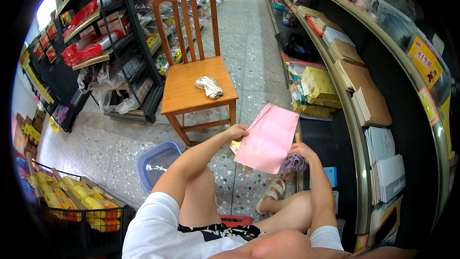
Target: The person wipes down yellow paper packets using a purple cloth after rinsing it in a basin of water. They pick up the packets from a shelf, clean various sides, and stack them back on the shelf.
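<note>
A pink sheet (267,138), apparently paper, is stretched between my two hands above the tiled floor. My left hand (238,132) pinches its left edge, where the sheet is creased. At the lower right edge, my right hand (300,151) grips the sheet. Below that hand is a bunched purple cloth (294,162); whether the hand also holds it I cannot tell. A small yellow printed item (235,146) shows partly from behind the sheet's left edge.
A wooden chair (196,84) stands ahead, bearing a crumpled whitish cloth (209,87). A blue plastic basin (158,165) holding water sits on the floor to the left. Shelving with stacked notebooks (370,108) curves along my right. A wire basket (82,219) of yellow packages is lower left.
</note>
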Motion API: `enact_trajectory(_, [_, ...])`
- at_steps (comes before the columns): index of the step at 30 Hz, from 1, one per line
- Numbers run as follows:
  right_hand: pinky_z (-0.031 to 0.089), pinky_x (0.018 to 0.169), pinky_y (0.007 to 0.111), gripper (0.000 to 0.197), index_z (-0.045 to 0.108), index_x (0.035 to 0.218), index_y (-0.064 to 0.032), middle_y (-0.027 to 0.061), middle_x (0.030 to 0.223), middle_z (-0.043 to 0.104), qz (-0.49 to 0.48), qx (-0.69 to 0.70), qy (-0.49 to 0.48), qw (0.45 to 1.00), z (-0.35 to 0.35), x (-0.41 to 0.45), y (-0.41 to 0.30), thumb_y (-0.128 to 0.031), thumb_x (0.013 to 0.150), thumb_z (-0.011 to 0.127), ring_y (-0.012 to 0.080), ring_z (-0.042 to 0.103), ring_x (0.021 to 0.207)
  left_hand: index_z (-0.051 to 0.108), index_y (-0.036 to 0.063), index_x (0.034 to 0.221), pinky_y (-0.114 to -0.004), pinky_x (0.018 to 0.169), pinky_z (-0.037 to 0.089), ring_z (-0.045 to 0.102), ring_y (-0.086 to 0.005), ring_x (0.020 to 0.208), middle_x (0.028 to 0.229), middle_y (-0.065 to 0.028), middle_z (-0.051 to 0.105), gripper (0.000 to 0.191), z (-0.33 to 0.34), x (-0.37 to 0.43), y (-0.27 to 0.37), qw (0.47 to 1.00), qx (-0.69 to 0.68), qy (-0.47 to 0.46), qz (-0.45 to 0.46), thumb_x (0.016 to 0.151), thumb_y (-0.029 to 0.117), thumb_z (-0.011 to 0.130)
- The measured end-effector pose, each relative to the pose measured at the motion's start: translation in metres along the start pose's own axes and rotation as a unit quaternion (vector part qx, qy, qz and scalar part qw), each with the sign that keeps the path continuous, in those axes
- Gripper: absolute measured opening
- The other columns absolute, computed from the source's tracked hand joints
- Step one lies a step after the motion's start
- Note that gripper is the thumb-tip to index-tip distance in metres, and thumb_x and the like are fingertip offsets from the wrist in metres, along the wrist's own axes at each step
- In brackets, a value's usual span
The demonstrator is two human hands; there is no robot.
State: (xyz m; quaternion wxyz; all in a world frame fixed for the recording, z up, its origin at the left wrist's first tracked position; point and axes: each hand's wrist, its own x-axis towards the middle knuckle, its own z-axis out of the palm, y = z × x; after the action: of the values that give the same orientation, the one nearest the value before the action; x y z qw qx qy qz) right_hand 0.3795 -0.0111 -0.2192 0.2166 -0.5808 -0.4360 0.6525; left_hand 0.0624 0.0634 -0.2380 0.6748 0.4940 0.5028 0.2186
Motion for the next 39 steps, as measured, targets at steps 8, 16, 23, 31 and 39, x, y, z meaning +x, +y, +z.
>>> enact_trajectory(8, [0.044,0.079,0.028,0.04,0.053,0.108,0.0026,0.0089,0.096,0.061,-0.026,0.058,-0.076,0.995,0.005,-0.004,0.019,0.001,0.069,0.055,0.0174,0.057,0.087,0.055,0.0086,0.078,-0.025,0.047,0.038,0.051,-0.0108,0.051,0.064,-0.0012,0.055,0.006,0.003,0.021,-0.03,0.979,-0.142,-0.073,-0.129,0.081,0.011,0.05])
enact_trajectory(16, [0.049,0.073,0.031,0.027,0.057,0.098,0.0033,0.0108,0.089,0.062,-0.028,0.139,-0.045,0.989,-0.001,-0.002,0.03,-0.001,0.072,0.052,0.0199,0.061,0.077,0.052,0.0133,0.072,-0.023,0.043,0.025,0.037,-0.0061,0.043,0.054,0.0045,0.044,0.009,0.004,0.009,-0.014,0.956,-0.253,-0.09,-0.115,0.079,0.009,0.049])
enact_trajectory(23, [0.051,0.067,0.033,0.024,0.056,0.095,0.0005,0.0107,0.086,0.06,0.005,0.198,-0.014,0.98,-0.006,0.016,0.056,0.002,0.071,0.051,0.0214,0.062,0.072,0.059,0.0156,0.088,-0.02,0.042,0.023,0.058,-0.0033,0.054,0.073,0.0014,0.064,0.018,0.008,0.021,-0.024,0.946,-0.279,-0.1,-0.128,0.076,0.004,0.051])
enact_trajectory(31, [0.051,0.074,0.035,0.022,0.058,0.098,0.0026,0.0139,0.095,0.062,0.041,0.222,-0.031,0.974,0.028,-0.001,0.023,-0.008,0.081,0.049,0.0232,0.062,0.082,0.059,0.0106,0.089,-0.025,0.044,0.028,0.05,-0.0107,0.049,0.069,0.0003,0.058,0.027,-0.011,0.026,-0.035,0.948,-0.26,-0.114,-0.144,0.072,0.0,0.041])
enact_trajectory(39, [0.05,0.073,0.033,0.026,0.058,0.102,0.0047,0.0123,0.095,0.062,0.024,0.109,-0.067,0.991,0.011,0.023,0.044,-0.002,0.079,0.048,0.0205,0.061,0.081,0.059,0.0077,0.085,-0.021,0.041,0.033,0.044,-0.0081,0.048,0.069,0.0012,0.054,0.015,-0.014,0.028,-0.037,0.986,-0.111,-0.078,-0.096,0.075,0.018,0.061])
